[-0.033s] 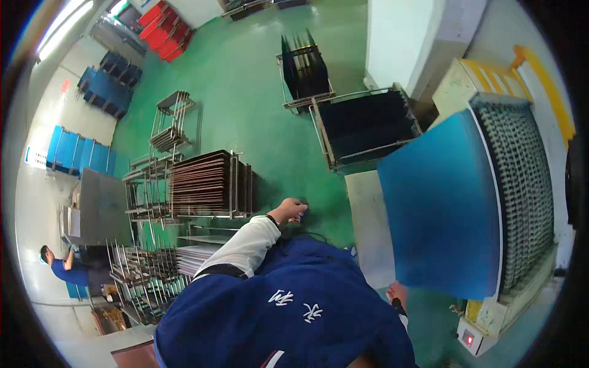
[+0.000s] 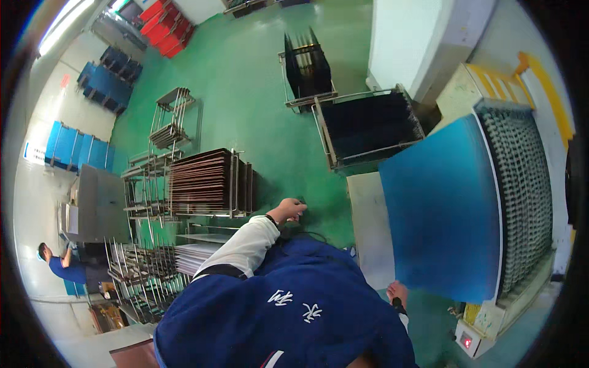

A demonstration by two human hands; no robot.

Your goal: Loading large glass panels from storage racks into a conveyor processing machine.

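My left hand (image 2: 289, 210) is held out in front of my body with its fingers curled together. Something small and dark shows at its fingertips, too small to name. On the right, a large blue sheet (image 2: 443, 205) lies against a long bank of ridged rollers (image 2: 529, 196). A pale flat panel (image 2: 372, 227) shows along the sheet's left edge. My right hand (image 2: 397, 292) is closed at the near corner where the blue sheet and the pale panel meet. Which of the two it grips, I cannot tell.
Left of me stand a metal rack of brown boards (image 2: 205, 184) and a rack of pale sheets (image 2: 195, 256). Ahead are carts with dark panels (image 2: 368, 126). A control box (image 2: 469, 340) with a red light sits at lower right. A person (image 2: 67, 268) works far left.
The surroundings have shifted slightly in the view. Both my hands keep almost the same place and pose, and the blue sheet still lies at the rollers.
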